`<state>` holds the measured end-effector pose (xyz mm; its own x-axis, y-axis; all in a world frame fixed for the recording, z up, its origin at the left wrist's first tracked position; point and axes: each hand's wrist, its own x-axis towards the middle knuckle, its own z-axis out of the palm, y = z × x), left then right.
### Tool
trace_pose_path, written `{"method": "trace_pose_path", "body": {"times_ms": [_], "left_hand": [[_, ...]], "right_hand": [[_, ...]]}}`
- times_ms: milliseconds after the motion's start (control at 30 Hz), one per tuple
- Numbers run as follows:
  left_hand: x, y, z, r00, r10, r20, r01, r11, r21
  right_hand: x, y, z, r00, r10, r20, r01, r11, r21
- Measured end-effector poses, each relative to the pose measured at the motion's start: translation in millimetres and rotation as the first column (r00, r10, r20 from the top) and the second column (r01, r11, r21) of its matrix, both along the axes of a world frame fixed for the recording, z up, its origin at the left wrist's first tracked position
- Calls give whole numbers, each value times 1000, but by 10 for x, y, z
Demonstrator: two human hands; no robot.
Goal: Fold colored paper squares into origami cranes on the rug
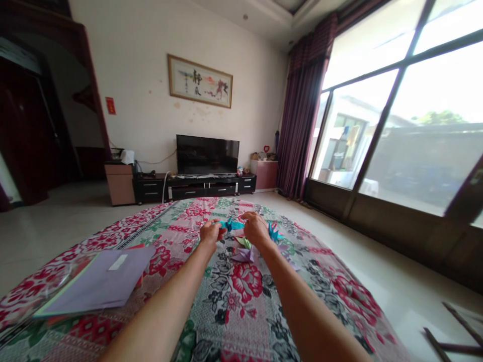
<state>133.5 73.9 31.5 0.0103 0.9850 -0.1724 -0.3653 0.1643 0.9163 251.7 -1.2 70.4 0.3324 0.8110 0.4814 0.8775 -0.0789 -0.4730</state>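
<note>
A blue folded paper crane [229, 225] is stretched between my two hands, above the patterned tablecloth. My left hand [210, 234] pinches its left wing between thumb and fingers. At the other wing is my right hand [256, 227], its fingers curled round the tip; the exact grip is partly hidden by the hand. More paper cranes lie around my right wrist: a purple one [246, 255] and a light green one [244, 243] to its left, and a blue one [274, 232] to its right. Another pale purple piece is partly covered by my forearm.
A stack of coloured paper [98, 281], purple sheet on top, lies at the left of the round table. The floral tablecloth [241, 311] covers the table. Beyond stand a television [207, 155] and low cabinet [188, 191]. Chair legs [453, 347] show at lower right.
</note>
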Motion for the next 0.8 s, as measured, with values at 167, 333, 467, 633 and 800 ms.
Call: {"method": "trace_pose_path", "body": {"times_ms": [167,333,467,633,800], "left_hand": [[111,170,4,1000,-14,-21,14,1000,6],[142,233,-97,999,18,-41,-18,1000,-12],[136,191,-183,999,40,-30,-41,999,-36],[80,125,-238,999,50,18,-49,998,-34],[-31,59,-294,997,79,2,-79,996,-34]], "right_hand": [[47,159,-2,998,11,56,-3,990,-140],[80,65,20,994,-49,101,68,979,-193],[92,-68,44,986,-28,167,67,970,-234],[128,-127,-55,995,-16,98,47,948,-315],[184,-147,-202,999,-26,41,38,952,-304]]}}
